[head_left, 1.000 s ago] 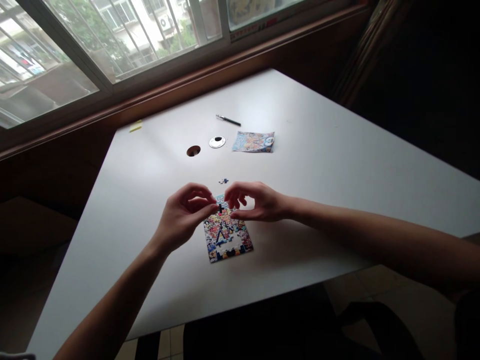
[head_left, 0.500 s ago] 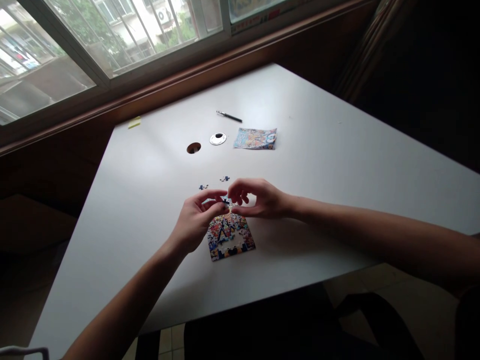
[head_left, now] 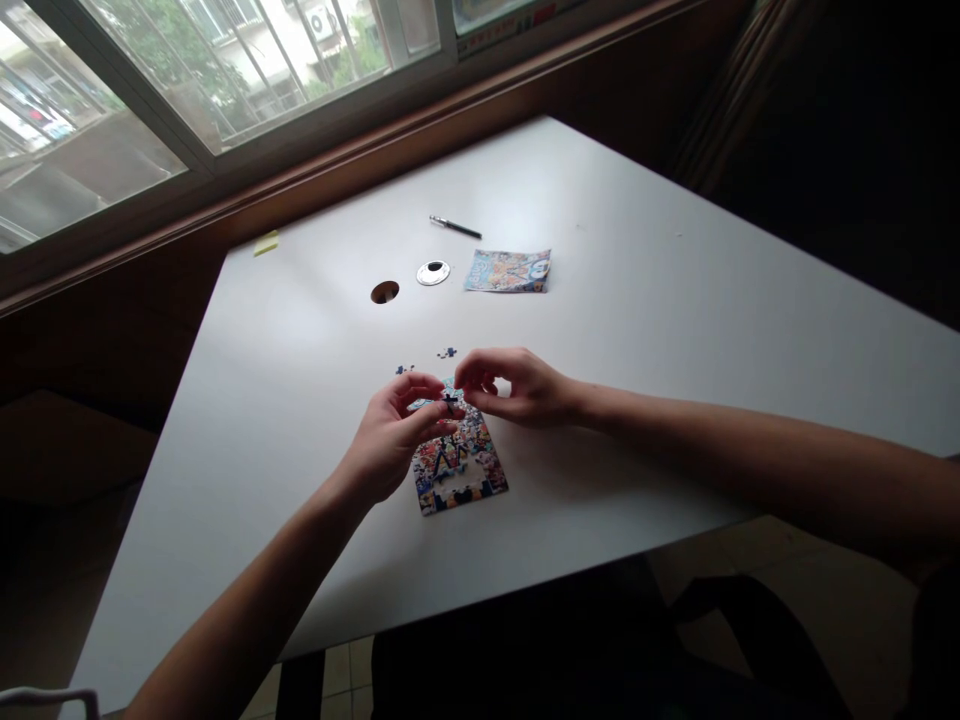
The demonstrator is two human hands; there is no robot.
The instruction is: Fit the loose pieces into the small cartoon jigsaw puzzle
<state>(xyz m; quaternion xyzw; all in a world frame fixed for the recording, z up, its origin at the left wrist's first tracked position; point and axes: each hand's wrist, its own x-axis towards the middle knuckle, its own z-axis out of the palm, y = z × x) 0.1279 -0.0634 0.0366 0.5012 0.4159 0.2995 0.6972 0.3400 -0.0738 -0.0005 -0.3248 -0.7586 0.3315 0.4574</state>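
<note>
Above a nearly filled jigsaw puzzle (head_left: pixel 480 462), a small dark puzzle piece (head_left: pixel 450 400) is pinched between the thumb and fingers of my left hand (head_left: pixel 397 430). My right hand (head_left: pixel 521 388) meets it from the other side, its thumb and forefinger closed at the piece's right edge. Both hands cover part of the puzzle's upper half. A pale gap shows in the puzzle's lower middle, below a dark zigzag shape. Beyond my fingers lie loose puzzle pieces (head_left: pixel 447 352) in two small groups, the left one close to my left fingertips.
A crumpled picture sheet (head_left: pixel 508 271) lies farther back on the white table (head_left: pixel 637 300). Near it are a pen (head_left: pixel 456 227), a round metal cover (head_left: pixel 433 273) and a cable hole (head_left: pixel 385 292). A yellow sticky note (head_left: pixel 265 243) is at the far left edge, below the window.
My right thumb and forefinger have closed together at the piece, where they were apart before. The piece has turned slightly in my left fingers. The whole view has shifted a little.
</note>
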